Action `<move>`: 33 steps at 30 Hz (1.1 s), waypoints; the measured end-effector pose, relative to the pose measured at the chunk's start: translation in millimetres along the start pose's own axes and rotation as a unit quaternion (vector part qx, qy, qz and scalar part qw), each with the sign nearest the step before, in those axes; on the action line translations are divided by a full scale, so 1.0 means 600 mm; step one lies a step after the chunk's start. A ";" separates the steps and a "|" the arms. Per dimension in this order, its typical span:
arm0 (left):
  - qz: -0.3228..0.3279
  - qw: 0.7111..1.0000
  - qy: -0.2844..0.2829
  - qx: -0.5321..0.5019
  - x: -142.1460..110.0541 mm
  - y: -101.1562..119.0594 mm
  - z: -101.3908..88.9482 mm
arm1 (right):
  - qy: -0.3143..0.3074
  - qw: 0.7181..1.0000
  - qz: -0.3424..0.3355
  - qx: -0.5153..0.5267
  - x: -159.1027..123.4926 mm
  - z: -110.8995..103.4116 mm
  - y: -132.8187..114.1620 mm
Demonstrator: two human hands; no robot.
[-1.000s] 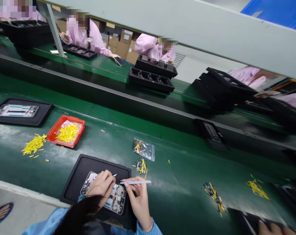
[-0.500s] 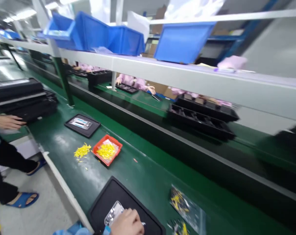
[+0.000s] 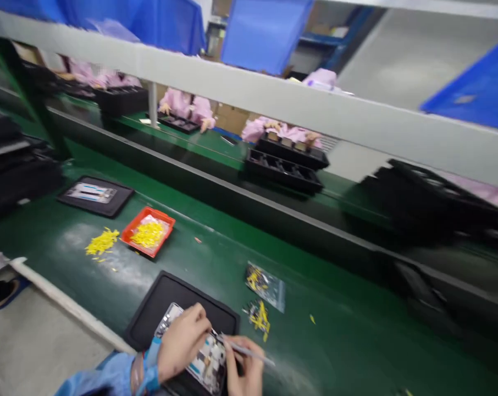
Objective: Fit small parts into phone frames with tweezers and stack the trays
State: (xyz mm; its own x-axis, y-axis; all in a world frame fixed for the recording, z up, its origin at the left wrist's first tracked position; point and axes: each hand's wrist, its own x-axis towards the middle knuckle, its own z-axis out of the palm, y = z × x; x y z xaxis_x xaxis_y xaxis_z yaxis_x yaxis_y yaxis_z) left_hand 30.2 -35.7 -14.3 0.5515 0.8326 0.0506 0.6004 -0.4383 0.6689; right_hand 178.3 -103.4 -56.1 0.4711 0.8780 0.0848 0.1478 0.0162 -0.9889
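On a black tray (image 3: 150, 313) lies an opened phone frame (image 3: 205, 366) with its inner parts showing. My left hand (image 3: 185, 341), with a blue wrist strap (image 3: 152, 366), rests over the middle of the frame. Its fingers are bent and pinched together near the frame's edge, and what is between them is too small to make out. At the frame's right side, my right hand (image 3: 247, 371) grips slim grey tweezers (image 3: 251, 351), their tip close to my left fingertips.
A red tray (image 3: 166, 224) of yellow pieces stands beyond, beside a loose yellow pile (image 3: 103, 242). Right of my hands lie small yellow and black parts (image 3: 259, 318) and a clear plastic bag (image 3: 276, 291). A second black tray (image 3: 117, 206) holds another frame. Shelf beam (image 3: 232, 82) crosses above.
My view has swung to the right. My right hand with the tweezers has come into view at the phone frame. My left hand stays over the frame.
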 end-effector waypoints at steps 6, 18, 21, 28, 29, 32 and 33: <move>0.017 0.999 -0.041 -0.004 0.008 -0.008 -0.021 | -0.020 0.998 -0.055 -0.026 -0.005 0.015 -0.031; 0.086 0.994 -0.020 0.058 0.000 -0.014 -0.022 | -0.009 0.991 -0.131 -0.038 -0.008 0.027 -0.039; 0.105 0.992 -0.006 0.070 -0.003 -0.016 -0.021 | -0.009 0.991 -0.128 -0.033 -0.007 0.029 -0.037; 0.134 0.984 0.001 0.120 -0.005 -0.019 -0.020 | -0.024 0.987 -0.156 -0.032 -0.007 0.031 -0.039; 0.136 0.983 -0.001 0.126 -0.006 -0.020 -0.019 | -0.026 0.986 -0.160 -0.034 -0.007 0.030 -0.039; 0.147 0.980 0.000 0.137 -0.009 -0.021 -0.017 | -0.029 0.986 -0.161 -0.042 -0.007 0.028 -0.037; 0.151 0.979 0.005 0.140 -0.011 -0.022 -0.017 | -0.029 0.986 -0.158 -0.044 -0.007 0.028 -0.036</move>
State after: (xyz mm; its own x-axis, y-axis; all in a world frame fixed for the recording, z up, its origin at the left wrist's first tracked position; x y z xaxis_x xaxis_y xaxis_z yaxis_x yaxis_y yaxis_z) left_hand 12.9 -31.8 -15.8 0.7234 0.6537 0.2222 0.5468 -0.7389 0.3936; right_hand 158.7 -99.6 -37.1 0.3387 0.8618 0.3775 0.3560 0.2540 -0.8993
